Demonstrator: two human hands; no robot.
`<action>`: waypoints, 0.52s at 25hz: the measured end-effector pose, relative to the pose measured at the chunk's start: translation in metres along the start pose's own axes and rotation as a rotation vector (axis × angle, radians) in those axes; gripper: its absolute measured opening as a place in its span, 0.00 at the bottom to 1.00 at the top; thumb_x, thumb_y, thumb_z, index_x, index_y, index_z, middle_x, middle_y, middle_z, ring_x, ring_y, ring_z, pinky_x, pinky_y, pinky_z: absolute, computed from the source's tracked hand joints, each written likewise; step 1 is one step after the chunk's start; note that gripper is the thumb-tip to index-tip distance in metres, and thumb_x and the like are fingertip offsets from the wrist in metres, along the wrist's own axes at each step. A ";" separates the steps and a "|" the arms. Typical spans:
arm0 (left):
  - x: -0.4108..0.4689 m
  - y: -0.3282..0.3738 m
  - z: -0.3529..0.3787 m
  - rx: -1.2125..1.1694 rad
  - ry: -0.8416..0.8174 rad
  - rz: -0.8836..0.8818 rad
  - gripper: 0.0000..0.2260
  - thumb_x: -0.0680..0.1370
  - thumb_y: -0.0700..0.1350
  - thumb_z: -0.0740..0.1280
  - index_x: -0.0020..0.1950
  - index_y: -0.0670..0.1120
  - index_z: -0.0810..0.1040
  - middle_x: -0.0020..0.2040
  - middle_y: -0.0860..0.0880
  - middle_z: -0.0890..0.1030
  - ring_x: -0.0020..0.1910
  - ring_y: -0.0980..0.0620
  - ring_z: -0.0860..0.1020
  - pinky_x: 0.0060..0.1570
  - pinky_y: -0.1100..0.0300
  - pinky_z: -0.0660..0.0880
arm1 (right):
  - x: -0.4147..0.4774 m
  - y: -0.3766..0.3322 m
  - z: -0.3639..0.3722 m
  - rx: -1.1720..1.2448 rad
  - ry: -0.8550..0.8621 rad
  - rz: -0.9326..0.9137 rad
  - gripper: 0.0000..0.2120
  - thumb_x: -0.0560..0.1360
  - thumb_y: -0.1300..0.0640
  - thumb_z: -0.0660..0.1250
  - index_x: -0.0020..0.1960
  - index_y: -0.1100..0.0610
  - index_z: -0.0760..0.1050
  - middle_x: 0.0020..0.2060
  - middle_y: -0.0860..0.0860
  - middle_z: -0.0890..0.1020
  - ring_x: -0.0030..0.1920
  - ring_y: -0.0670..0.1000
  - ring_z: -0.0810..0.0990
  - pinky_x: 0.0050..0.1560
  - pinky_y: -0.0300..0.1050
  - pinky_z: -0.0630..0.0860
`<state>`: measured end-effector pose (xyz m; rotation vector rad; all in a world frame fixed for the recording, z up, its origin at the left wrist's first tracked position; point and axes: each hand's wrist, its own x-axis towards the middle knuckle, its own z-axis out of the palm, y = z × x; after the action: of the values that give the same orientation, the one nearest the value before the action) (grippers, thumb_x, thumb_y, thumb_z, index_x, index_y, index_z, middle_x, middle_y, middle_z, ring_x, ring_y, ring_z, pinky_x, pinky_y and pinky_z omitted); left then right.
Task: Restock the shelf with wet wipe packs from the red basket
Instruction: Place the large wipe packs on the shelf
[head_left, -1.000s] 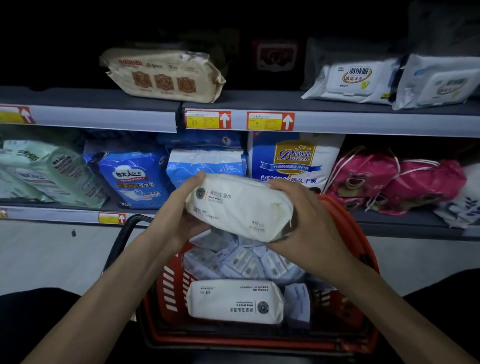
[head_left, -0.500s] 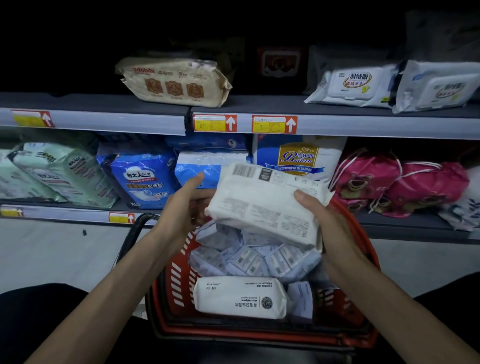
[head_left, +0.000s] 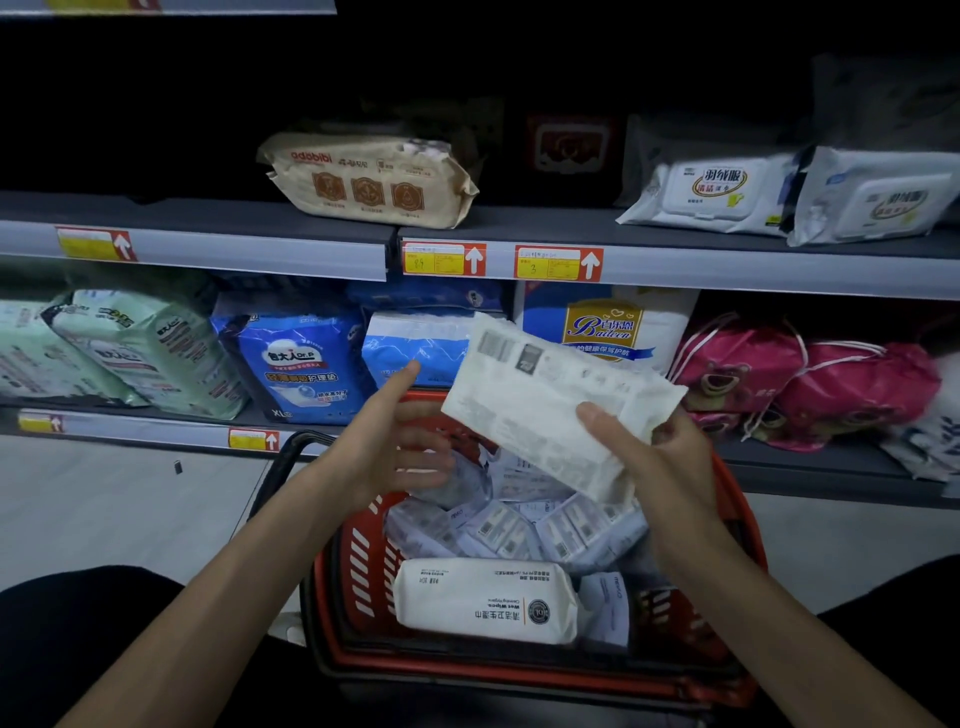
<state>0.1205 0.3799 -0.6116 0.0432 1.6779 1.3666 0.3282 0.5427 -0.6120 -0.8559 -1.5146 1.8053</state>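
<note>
Right hand (head_left: 660, 467) grips pack (head_left: 545, 405) by one end; left hand (head_left: 384, 441) open, apart. Slick, tilted pack could slip into basket (head_left: 363, 571) during lift to shelf (head_left: 727, 270).

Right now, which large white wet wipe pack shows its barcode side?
The white pack in the right hand; the other pack in the red plastic basket shows its logo.

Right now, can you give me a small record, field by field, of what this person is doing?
right hand: grips white wipe pack above the basket
left hand: open, next to the held pack
red basket: holds more packs, large white pack nearest
upper shelf: tan pack and two white lidded packs
</note>
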 end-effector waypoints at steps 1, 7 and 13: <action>-0.003 0.001 0.001 -0.039 -0.060 -0.020 0.31 0.78 0.73 0.61 0.62 0.48 0.82 0.48 0.41 0.88 0.49 0.38 0.88 0.45 0.47 0.85 | -0.002 -0.001 0.002 -0.057 -0.025 -0.085 0.25 0.66 0.56 0.84 0.60 0.51 0.80 0.52 0.46 0.88 0.53 0.48 0.88 0.45 0.47 0.85; -0.006 -0.013 0.004 -0.375 -0.179 0.086 0.32 0.79 0.70 0.63 0.71 0.48 0.79 0.66 0.40 0.83 0.64 0.38 0.82 0.57 0.39 0.82 | -0.004 0.013 0.010 -0.618 -0.307 -0.654 0.39 0.60 0.50 0.86 0.68 0.49 0.77 0.66 0.40 0.77 0.67 0.44 0.74 0.66 0.45 0.75; -0.016 -0.008 -0.004 -0.571 -0.106 0.286 0.27 0.76 0.58 0.70 0.71 0.44 0.80 0.65 0.40 0.83 0.60 0.39 0.81 0.56 0.41 0.81 | 0.008 0.006 0.008 -0.863 -0.068 -0.761 0.42 0.66 0.58 0.84 0.76 0.43 0.72 0.72 0.54 0.64 0.73 0.56 0.67 0.72 0.45 0.70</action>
<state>0.1305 0.3652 -0.6085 0.0257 1.1741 1.9805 0.3167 0.5435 -0.6171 -0.4408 -2.2906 0.6140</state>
